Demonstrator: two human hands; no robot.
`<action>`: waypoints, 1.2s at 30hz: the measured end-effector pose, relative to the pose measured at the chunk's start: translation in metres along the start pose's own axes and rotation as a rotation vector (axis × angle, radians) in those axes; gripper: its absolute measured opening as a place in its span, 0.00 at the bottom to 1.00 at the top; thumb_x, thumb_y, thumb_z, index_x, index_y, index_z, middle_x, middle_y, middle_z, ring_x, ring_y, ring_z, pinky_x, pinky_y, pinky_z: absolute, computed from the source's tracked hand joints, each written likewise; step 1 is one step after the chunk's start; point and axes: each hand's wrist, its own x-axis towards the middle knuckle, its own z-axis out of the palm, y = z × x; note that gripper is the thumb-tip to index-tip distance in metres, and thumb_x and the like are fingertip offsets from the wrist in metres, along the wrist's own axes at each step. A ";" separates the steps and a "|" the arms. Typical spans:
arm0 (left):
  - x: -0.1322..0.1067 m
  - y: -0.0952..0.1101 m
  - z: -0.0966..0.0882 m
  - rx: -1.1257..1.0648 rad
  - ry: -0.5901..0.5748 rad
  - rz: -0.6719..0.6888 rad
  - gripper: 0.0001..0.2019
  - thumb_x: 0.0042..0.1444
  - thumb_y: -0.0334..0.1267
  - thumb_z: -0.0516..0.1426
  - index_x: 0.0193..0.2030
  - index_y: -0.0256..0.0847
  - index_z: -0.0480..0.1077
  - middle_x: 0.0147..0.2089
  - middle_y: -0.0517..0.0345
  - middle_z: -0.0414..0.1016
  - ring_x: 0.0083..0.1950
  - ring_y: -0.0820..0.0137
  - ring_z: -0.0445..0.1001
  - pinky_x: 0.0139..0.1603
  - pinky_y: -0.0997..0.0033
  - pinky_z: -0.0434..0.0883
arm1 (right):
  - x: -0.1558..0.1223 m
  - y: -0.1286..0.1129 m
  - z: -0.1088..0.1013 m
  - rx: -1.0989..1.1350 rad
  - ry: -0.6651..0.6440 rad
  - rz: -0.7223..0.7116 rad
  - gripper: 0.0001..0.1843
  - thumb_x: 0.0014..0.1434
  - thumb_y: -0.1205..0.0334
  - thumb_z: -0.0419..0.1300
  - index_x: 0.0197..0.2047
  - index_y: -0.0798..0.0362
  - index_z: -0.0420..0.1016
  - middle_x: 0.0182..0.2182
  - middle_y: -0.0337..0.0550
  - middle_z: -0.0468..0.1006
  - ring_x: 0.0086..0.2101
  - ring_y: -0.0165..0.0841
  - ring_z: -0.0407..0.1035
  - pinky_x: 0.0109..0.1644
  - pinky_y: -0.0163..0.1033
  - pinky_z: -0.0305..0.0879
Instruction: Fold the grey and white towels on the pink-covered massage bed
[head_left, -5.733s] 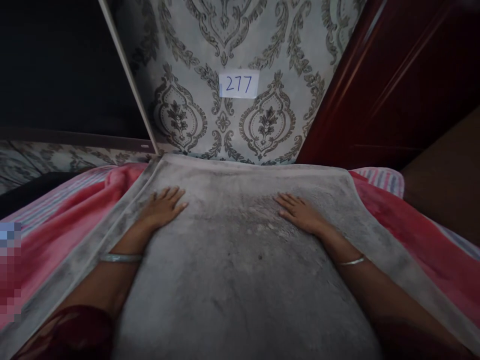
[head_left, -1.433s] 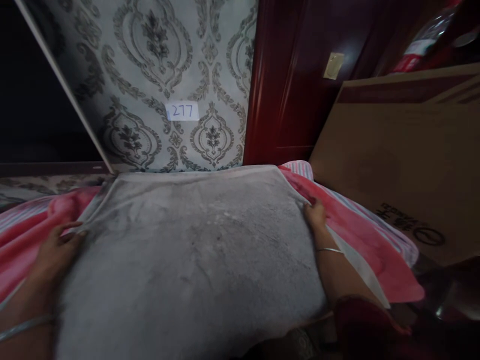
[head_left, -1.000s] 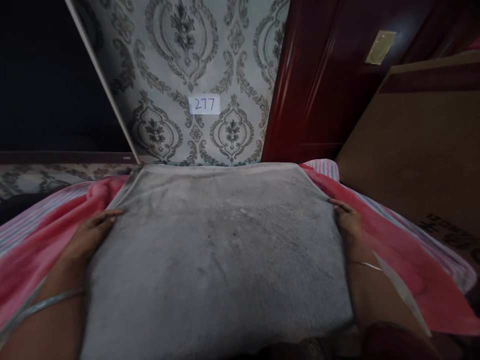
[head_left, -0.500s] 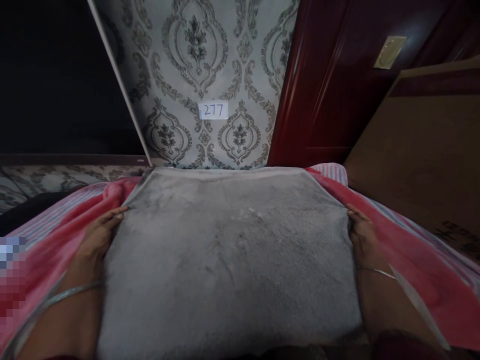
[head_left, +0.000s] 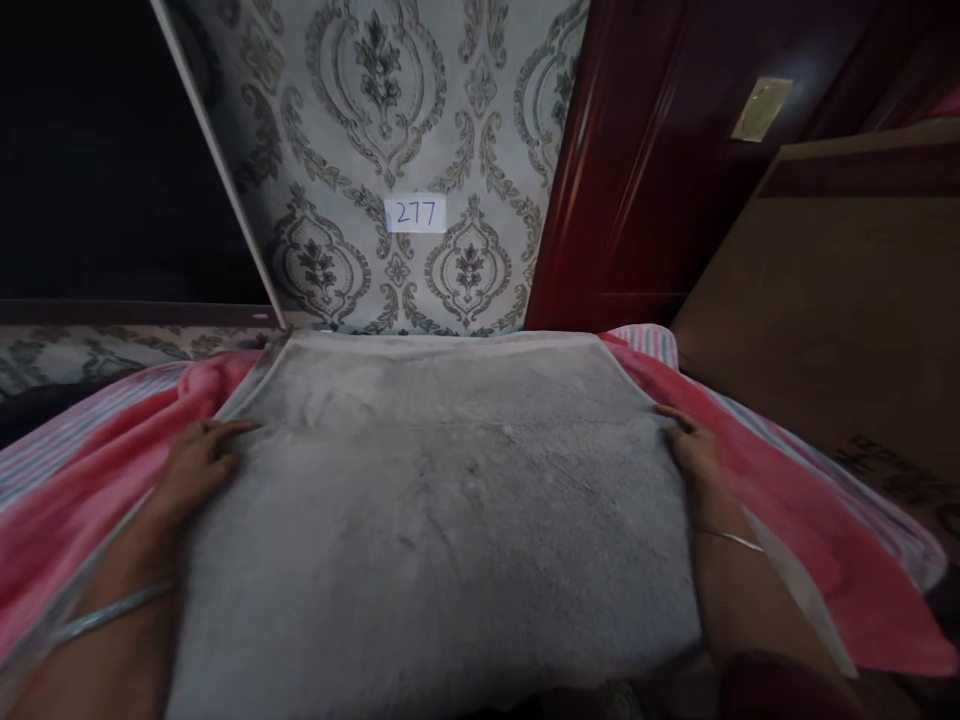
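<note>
A grey plush cloth [head_left: 442,540] spreads out before me, its far edge lying near the wall. My left hand [head_left: 201,462] is at the cloth's left edge, closed on it with thumb and fingers, the index finger lying along the top. On the opposite side my right hand [head_left: 691,448] grips the right edge, its fingers partly hidden by the fabric. A fold line crosses the cloth between the two hands. Beneath it, a red-pink cloth [head_left: 810,520] shows on both sides.
Striped bedding [head_left: 649,343] lies under the red-pink layer. Behind it rises a patterned wall [head_left: 379,130] bearing a paper label [head_left: 416,213] marked 277. A dark screen [head_left: 112,170] stands left; a dark red door [head_left: 630,150] and a large cardboard box [head_left: 832,290] are right.
Both hands still hold the side edges of the grey cloth. The fold line between them looks more distinct. The whole view has shifted slightly, with things now further left.
</note>
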 end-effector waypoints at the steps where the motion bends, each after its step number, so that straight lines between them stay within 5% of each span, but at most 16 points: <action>1: 0.001 0.001 0.002 0.098 0.051 0.021 0.23 0.42 0.36 0.54 0.46 0.41 0.78 0.51 0.44 0.75 0.58 0.47 0.69 0.59 0.42 0.68 | -0.001 -0.002 -0.001 -0.111 0.026 -0.003 0.24 0.41 0.63 0.58 0.43 0.52 0.83 0.31 0.41 0.78 0.31 0.36 0.68 0.41 0.42 0.68; 3: 0.002 0.007 0.005 0.218 0.148 0.100 0.21 0.47 0.39 0.54 0.47 0.42 0.77 0.58 0.43 0.71 0.65 0.44 0.62 0.63 0.36 0.62 | -0.006 -0.011 -0.002 -0.330 0.104 -0.074 0.24 0.44 0.65 0.57 0.44 0.52 0.84 0.36 0.48 0.78 0.39 0.42 0.70 0.50 0.49 0.68; 6: 0.002 0.028 0.013 0.203 0.181 0.328 0.21 0.54 0.46 0.51 0.48 0.40 0.76 0.60 0.42 0.71 0.66 0.49 0.62 0.68 0.43 0.59 | -0.017 -0.030 0.002 -0.508 0.161 -0.346 0.22 0.52 0.61 0.56 0.48 0.54 0.82 0.47 0.54 0.76 0.51 0.49 0.66 0.60 0.57 0.60; 9: 0.002 0.048 0.026 0.130 0.018 0.472 0.24 0.55 0.53 0.51 0.50 0.41 0.76 0.59 0.44 0.74 0.65 0.53 0.65 0.69 0.51 0.60 | -0.031 -0.048 0.015 -0.539 -0.090 -0.611 0.20 0.58 0.54 0.57 0.49 0.50 0.82 0.51 0.50 0.76 0.55 0.47 0.65 0.63 0.55 0.58; 12: 0.003 0.053 0.040 0.084 -0.129 0.467 0.25 0.54 0.54 0.52 0.50 0.43 0.77 0.57 0.46 0.76 0.63 0.53 0.68 0.66 0.50 0.62 | -0.042 -0.057 0.029 -0.552 -0.351 -0.753 0.18 0.59 0.52 0.58 0.48 0.48 0.82 0.52 0.47 0.77 0.54 0.44 0.66 0.63 0.52 0.58; 21: 0.004 0.049 0.046 -0.029 -0.148 0.449 0.17 0.57 0.50 0.49 0.35 0.44 0.74 0.39 0.48 0.79 0.45 0.58 0.74 0.53 0.58 0.69 | -0.045 -0.057 0.037 -0.585 -0.496 -0.747 0.14 0.62 0.58 0.54 0.41 0.49 0.81 0.43 0.47 0.82 0.47 0.42 0.71 0.57 0.49 0.63; 29: -0.006 0.059 0.033 -0.051 0.036 0.451 0.16 0.62 0.48 0.47 0.33 0.43 0.71 0.38 0.49 0.75 0.44 0.59 0.73 0.49 0.60 0.70 | -0.038 -0.042 0.036 -0.437 -0.314 -0.804 0.17 0.63 0.51 0.52 0.36 0.50 0.79 0.36 0.49 0.81 0.40 0.44 0.72 0.49 0.50 0.66; 36: -0.008 0.040 0.031 -0.057 -0.101 0.446 0.18 0.59 0.54 0.51 0.37 0.43 0.72 0.39 0.51 0.78 0.43 0.60 0.75 0.47 0.61 0.70 | -0.030 -0.030 0.037 -0.376 -0.458 -0.691 0.17 0.56 0.46 0.55 0.35 0.47 0.80 0.36 0.47 0.82 0.40 0.45 0.74 0.49 0.52 0.68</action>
